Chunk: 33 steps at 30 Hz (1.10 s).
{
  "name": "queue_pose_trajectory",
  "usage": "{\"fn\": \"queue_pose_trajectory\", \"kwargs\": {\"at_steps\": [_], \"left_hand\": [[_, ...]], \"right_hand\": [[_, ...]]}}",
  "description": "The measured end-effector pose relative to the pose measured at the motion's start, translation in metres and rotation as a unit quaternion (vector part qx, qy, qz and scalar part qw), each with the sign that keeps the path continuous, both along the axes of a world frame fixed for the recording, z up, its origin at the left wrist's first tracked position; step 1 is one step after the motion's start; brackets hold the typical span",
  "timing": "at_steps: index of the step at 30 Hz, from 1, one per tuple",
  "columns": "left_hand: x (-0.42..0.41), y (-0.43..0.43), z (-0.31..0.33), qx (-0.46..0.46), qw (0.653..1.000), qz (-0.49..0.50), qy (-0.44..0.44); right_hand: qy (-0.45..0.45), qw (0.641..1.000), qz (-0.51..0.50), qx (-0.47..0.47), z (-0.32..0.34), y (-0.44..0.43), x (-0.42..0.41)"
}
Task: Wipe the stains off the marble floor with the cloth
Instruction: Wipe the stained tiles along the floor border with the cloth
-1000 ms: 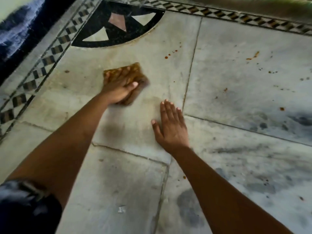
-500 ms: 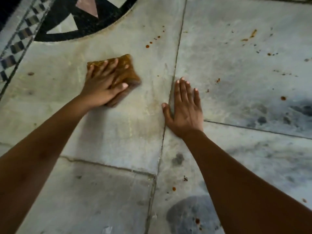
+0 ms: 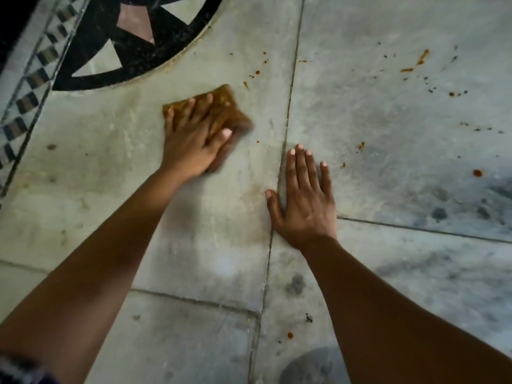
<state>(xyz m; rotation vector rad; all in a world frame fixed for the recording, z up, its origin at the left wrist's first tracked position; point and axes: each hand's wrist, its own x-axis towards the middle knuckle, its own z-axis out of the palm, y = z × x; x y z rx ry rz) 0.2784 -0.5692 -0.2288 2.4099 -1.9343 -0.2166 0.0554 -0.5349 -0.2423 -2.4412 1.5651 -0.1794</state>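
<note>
Pressing flat: left grip (image 3: 191, 139) lies spread on the cloth (image 3: 230, 106), fingers straight, thumb along its right side, nothing curled round it. The cloth is a folded, orange-brown pad flat on the marble floor (image 3: 124, 195), between the black inlay (image 3: 91, 65) and the long joint (image 3: 288, 120). Its right edge is blurred, so I judge it mid-stroke.

Right grip (image 3: 304, 200) is also flat and holds nothing. The palm is down across the joint as a prop, thumb on the left slab and fingers on the right.

Progress, judged: early to middle. The left slab under and behind the cloth shows only a pale yellowish film. Left to do:
- orange specks (image 3: 257, 72) just beyond the cloth;
- orange streak (image 3: 422, 56) and scattered dots on the far right slab;
- red drop (image 3: 477, 173) near the right edge;
- small spot (image 3: 290, 335) close to me, by the joint.

Grey-blue patches look like veining in the marble; I cannot tell for sure.

Change: a second ago the right grip lay wholly left of the joint; it now straddles it. Since half a second ago the cloth has slid slightly right, toward the specks and the joint. The stains beyond are unchanged.
</note>
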Motion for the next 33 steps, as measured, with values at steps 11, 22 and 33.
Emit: {"fn": "queue_pose_trajectory", "kwargs": {"at_steps": [11,22,33], "left_hand": [[-0.020,-0.082,0.003,0.035,0.999,0.003,0.006],[0.009,-0.152,0.008,0.034,0.994,0.101,0.024],[0.015,-0.089,0.004,0.001,0.995,-0.098,0.014]], "right_hand": [[-0.013,1.000,-0.001,-0.005,0.000,-0.001,0.001],[-0.035,0.999,-0.009,-0.006,-0.002,0.000,0.000],[-0.037,0.999,-0.009,0.000,-0.003,0.000,0.000]]}}
